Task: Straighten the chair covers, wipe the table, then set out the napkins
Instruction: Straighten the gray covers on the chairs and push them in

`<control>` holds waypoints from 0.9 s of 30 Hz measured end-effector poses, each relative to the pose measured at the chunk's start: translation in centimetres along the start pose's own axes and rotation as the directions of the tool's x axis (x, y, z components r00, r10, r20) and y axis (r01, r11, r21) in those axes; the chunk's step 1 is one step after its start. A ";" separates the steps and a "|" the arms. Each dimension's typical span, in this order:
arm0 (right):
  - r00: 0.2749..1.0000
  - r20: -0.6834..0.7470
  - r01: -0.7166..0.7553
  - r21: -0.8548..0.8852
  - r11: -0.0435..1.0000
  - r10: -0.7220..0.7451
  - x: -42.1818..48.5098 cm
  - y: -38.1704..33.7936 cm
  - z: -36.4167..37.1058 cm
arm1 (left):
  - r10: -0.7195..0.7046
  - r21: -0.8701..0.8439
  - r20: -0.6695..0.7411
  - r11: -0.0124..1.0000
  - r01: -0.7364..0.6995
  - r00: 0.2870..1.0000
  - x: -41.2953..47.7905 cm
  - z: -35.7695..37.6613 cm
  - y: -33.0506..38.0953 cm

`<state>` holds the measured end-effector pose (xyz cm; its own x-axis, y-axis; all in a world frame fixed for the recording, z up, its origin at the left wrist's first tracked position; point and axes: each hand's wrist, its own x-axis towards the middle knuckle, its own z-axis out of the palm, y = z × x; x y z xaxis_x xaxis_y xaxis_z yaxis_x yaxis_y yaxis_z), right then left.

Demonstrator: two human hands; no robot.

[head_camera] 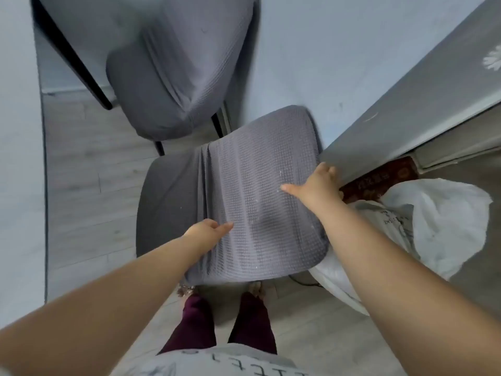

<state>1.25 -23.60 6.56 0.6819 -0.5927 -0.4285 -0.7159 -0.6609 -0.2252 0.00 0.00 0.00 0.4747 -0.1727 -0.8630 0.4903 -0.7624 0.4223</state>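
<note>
Two chairs take most of the view, both standing on a pale plank floor (pixel 81 185) next to a light blue wall (pixel 311 50). The far chair (pixel 176 77) is fully dressed in grey waffle fabric, with some folds running down its middle. The near chair (pixel 165 196) is only partly dressed: its waffle cover (pixel 257 202) lies over the right and middle of the seat, bunched into folds along its left edge, and the dark seat at the left is bare.

At the right, the grey surface (pixel 433 77) has its corner just beside the near chair and carries a white flower print near the frame edge. Below it lies a white plastic bag (pixel 439 213), touching the near chair's right side, and behind the bag is a dark red patterned thing (pixel 379 177), too hidden to name.

Of the hands, the left hand (pixel 206 233) pinches the cover's bunched left edge, thumb on top and fingers hidden under the fabric. The right hand (pixel 317 185) rests its palm on the cover near the seat's right rim, thumb stretched out to the left. Its fingers go over the rim, and I cannot tell whether they grip.
</note>
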 end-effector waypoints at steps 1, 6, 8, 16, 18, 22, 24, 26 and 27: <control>1.000 0.018 -0.002 0.051 0.999 0.002 0.7 0.0 0.4 | -0.030 -0.044 -0.003 0.999 0.030 1.000 0.7 0.7 -0.1; 0.999 0.032 0.013 0.199 0.980 -0.020 3.9 1.3 1.4 | -0.230 -0.240 0.029 0.943 0.230 0.973 3.4 5.1 -0.8; 0.998 0.029 0.038 0.256 0.966 -0.047 5.3 2.1 1.6 | -0.338 -0.290 0.032 0.897 0.332 0.941 4.5 7.3 -1.1; 0.957 0.286 -0.205 0.591 0.781 0.034 7.5 3.6 2.3 | -0.456 -0.817 0.320 0.310 0.485 0.830 5.7 14.7 -1.0; 0.929 0.363 -0.290 0.604 0.742 0.069 8.0 3.7 2.3 | -0.407 -0.872 0.370 0.156 0.463 0.835 6.6 16.0 -1.4; 0.901 0.431 -0.332 0.605 0.723 0.052 8.3 3.7 2.1 | -0.346 -0.922 0.375 -0.043 0.384 0.860 6.9 17.7 -1.1; 0.904 0.426 -0.309 0.578 0.755 0.044 8.2 3.7 2.2 | -0.346 -0.929 0.370 -0.134 0.344 0.862 6.9 18.2 -1.0; 0.914 0.402 -0.289 0.551 0.783 0.054 8.2 3.6 2.1 | -0.350 -0.939 0.342 -0.156 0.306 0.872 7.0 18.4 -0.7; 0.916 0.396 -0.286 0.542 0.790 0.060 8.1 3.4 2.1 | -0.364 -0.943 0.332 -0.158 0.293 0.870 7.2 18.4 -0.7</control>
<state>4.02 -29.70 0.46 0.5225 -0.4002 -0.7529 -0.8420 -0.1029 -0.5296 -10.41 -12.15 -11.63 -0.0077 -0.0799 -0.9968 0.7507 0.6580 -0.0585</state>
